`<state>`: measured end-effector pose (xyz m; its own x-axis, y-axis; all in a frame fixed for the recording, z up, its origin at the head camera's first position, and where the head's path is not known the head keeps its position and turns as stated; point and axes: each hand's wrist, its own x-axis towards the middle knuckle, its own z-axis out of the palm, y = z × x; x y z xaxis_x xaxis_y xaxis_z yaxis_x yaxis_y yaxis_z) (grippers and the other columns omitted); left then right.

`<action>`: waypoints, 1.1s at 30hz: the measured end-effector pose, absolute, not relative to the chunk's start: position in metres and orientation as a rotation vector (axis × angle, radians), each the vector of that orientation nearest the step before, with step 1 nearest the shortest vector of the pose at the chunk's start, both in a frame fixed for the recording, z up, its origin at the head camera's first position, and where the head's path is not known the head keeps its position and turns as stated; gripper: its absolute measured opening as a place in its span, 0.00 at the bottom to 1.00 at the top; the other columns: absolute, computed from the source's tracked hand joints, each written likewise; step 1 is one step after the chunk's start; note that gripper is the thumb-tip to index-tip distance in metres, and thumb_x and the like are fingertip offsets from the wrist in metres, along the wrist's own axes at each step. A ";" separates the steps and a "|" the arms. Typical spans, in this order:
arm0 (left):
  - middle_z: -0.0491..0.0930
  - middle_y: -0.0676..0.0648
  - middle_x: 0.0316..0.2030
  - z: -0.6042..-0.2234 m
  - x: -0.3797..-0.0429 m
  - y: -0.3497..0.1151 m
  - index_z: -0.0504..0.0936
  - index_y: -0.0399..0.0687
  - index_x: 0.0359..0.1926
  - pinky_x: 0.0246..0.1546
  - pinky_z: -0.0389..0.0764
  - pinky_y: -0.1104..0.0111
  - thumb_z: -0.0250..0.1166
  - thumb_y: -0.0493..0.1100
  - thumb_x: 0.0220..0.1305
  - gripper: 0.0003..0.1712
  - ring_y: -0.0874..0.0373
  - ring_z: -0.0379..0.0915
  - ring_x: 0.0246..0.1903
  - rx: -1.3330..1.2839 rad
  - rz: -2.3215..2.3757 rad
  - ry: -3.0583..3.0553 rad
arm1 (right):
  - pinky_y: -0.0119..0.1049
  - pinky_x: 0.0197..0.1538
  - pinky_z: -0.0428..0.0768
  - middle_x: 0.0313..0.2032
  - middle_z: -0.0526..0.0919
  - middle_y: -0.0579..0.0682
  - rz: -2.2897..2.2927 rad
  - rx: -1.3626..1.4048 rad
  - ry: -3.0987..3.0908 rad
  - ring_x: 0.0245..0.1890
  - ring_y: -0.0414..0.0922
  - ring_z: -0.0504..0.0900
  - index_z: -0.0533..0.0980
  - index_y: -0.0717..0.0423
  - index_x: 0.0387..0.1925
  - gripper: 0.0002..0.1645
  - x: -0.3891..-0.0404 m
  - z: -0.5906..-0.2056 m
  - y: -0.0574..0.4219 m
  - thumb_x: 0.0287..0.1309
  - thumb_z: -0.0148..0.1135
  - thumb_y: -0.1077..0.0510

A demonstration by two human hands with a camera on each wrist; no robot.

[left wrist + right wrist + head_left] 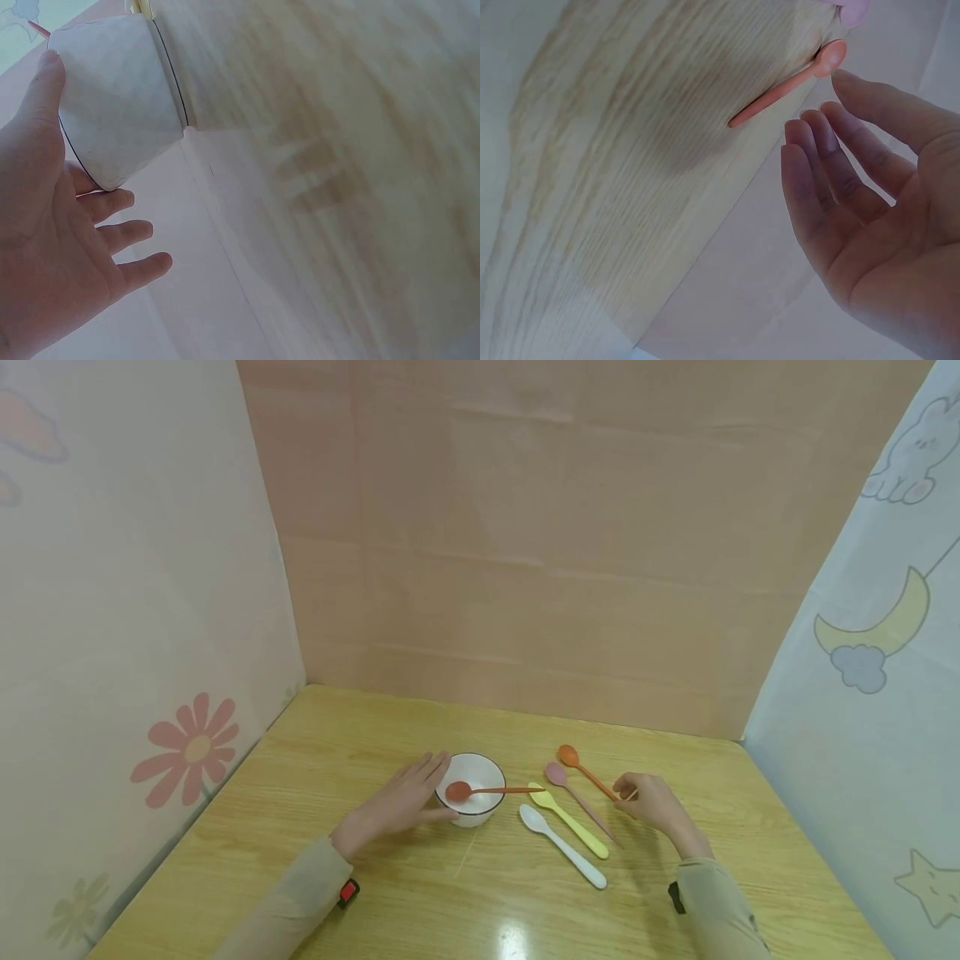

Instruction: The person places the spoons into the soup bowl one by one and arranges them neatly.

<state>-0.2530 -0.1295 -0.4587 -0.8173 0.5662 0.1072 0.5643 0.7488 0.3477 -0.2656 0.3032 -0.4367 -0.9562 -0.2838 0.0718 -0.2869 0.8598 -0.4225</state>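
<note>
My left hand [397, 797] holds the left side of a white bowl [116, 94] with a dark rim, thumb at one side and index finger at the other, remaining fingers spread. A red-orange spoon [502, 791] lies in the bowl, its handle reaching past the right rim. To the right, my right hand [651, 800] is over the handle end of an orange spoon [787, 86], fingers loosely bent. In the right wrist view nothing sits between those fingers. Next to this spoon lie a pink spoon [577, 797], a yellow spoon [572, 822] and a white spoon [562, 847].
The wooden table [420, 910] carries everything. A plain tan backdrop [525, 552] hangs behind it. Patterned curtains stand along both sides, the left curtain [135, 610] with flowers and the right curtain [862, 760] with a moon and star.
</note>
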 end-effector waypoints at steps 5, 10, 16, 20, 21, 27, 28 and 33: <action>0.49 0.37 0.78 -0.459 -0.254 -0.129 0.49 0.37 0.77 0.74 0.57 0.41 0.57 0.68 0.66 0.54 0.36 0.45 0.77 0.946 0.566 2.938 | 0.37 0.33 0.84 0.35 0.84 0.58 0.695 0.432 -3.041 0.35 0.50 0.84 0.80 0.68 0.42 0.13 -0.267 -0.438 0.305 0.57 0.68 0.64; 0.50 0.37 0.78 -0.459 -0.254 -0.130 0.49 0.37 0.77 0.73 0.58 0.41 0.57 0.68 0.66 0.54 0.35 0.45 0.77 0.954 0.551 2.942 | 0.37 0.33 0.83 0.35 0.84 0.58 0.698 0.422 -3.058 0.34 0.48 0.83 0.79 0.68 0.42 0.12 -0.268 -0.440 0.307 0.58 0.67 0.65; 0.49 0.37 0.78 -0.459 -0.254 -0.130 0.49 0.37 0.77 0.74 0.57 0.40 0.57 0.68 0.67 0.54 0.36 0.45 0.77 0.953 0.563 2.934 | 0.37 0.32 0.82 0.34 0.83 0.56 0.702 0.414 -3.068 0.33 0.46 0.82 0.79 0.68 0.42 0.11 -0.269 -0.441 0.308 0.57 0.67 0.66; 0.49 0.38 0.78 -0.459 -0.254 -0.129 0.48 0.37 0.78 0.74 0.56 0.41 0.57 0.68 0.67 0.54 0.36 0.44 0.77 0.944 0.566 2.932 | 0.37 0.33 0.83 0.34 0.83 0.57 0.718 0.402 -3.076 0.34 0.47 0.82 0.79 0.69 0.42 0.12 -0.271 -0.443 0.308 0.57 0.66 0.66; 0.49 0.38 0.78 -0.459 -0.254 -0.129 0.48 0.37 0.78 0.74 0.56 0.41 0.57 0.68 0.67 0.54 0.36 0.44 0.77 0.943 0.566 2.932 | 0.37 0.33 0.83 0.34 0.83 0.57 0.716 0.400 -3.076 0.34 0.47 0.82 0.79 0.69 0.42 0.12 -0.271 -0.443 0.308 0.57 0.66 0.66; 0.49 0.37 0.78 -0.457 -0.253 -0.129 0.48 0.37 0.77 0.74 0.56 0.41 0.57 0.67 0.67 0.54 0.35 0.44 0.77 0.952 0.578 2.929 | 0.38 0.33 0.82 0.33 0.83 0.56 0.700 0.413 -3.069 0.34 0.47 0.81 0.79 0.69 0.41 0.12 -0.273 -0.444 0.309 0.56 0.67 0.65; 0.49 0.37 0.78 -0.457 -0.253 -0.129 0.48 0.37 0.77 0.74 0.56 0.41 0.57 0.67 0.67 0.54 0.35 0.44 0.77 0.951 0.578 2.929 | 0.39 0.33 0.82 0.33 0.83 0.56 0.704 0.415 -3.069 0.34 0.47 0.81 0.79 0.69 0.41 0.12 -0.273 -0.444 0.309 0.56 0.67 0.66; 0.49 0.36 0.78 -0.456 -0.252 -0.129 0.48 0.37 0.77 0.74 0.56 0.41 0.57 0.67 0.67 0.54 0.35 0.44 0.77 0.948 0.582 2.926 | 0.42 0.36 0.82 0.33 0.84 0.56 0.710 0.415 -3.070 0.35 0.48 0.81 0.79 0.69 0.41 0.12 -0.272 -0.445 0.309 0.56 0.67 0.66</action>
<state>-0.2525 -0.1290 -0.4560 -0.8163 0.5685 0.1020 0.5643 0.7472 0.3511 -0.2723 0.3088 -0.4447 -0.9653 -0.2601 0.0226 -0.2437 0.8663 -0.4360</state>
